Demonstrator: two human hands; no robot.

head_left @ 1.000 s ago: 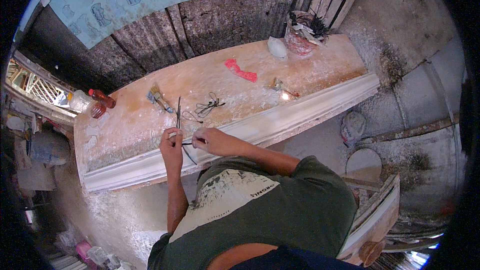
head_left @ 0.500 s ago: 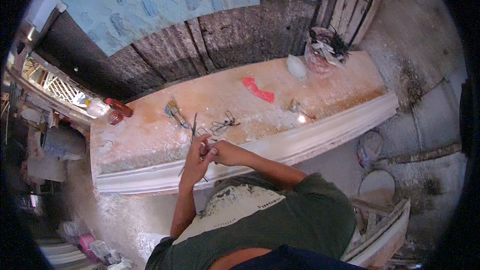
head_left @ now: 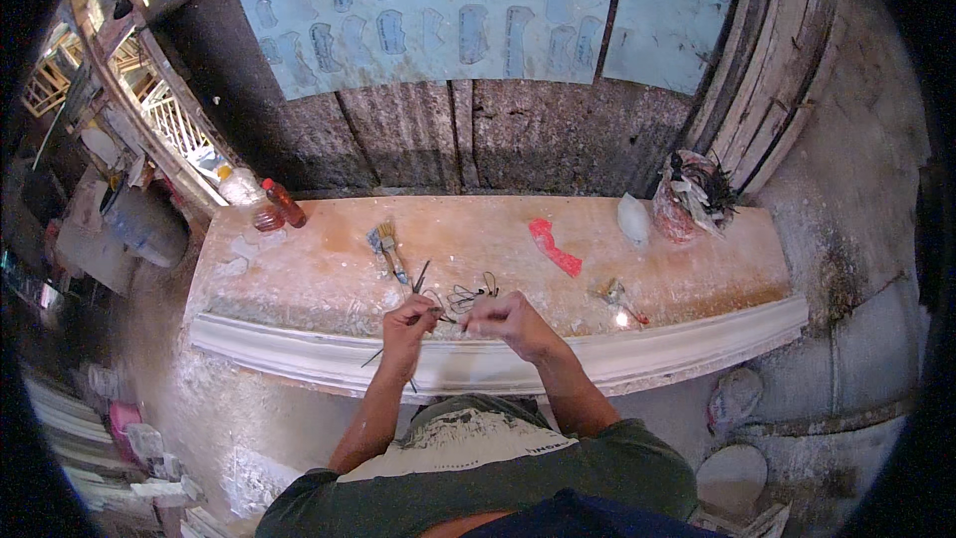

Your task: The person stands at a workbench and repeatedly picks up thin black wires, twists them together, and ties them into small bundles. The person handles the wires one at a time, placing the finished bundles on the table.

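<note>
Dk. thin strips point(head_left: 421, 277), qty. unclear: pinched in grip of L hand point(head_left: 404, 325), above front edge of bench point(head_left: 478, 224). R hand point(head_left: 513, 324): just beside, curled, blurred; can't tell if grip holds any. Beyond, on bench: dk. cord bundle point(head_left: 475, 296), paintbrush point(head_left: 389, 245).

Wooden bench point(head_left: 458, 224), paintbrush point(head_left: 391, 253), dark looped cord point(head_left: 464, 297), red strip point(head_left: 555, 248), bucket point(head_left: 674, 209)

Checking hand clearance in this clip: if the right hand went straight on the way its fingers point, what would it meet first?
Likely the left hand, across a small gap with a thin dark strand in it, though relative depth is hard to judge.
</note>
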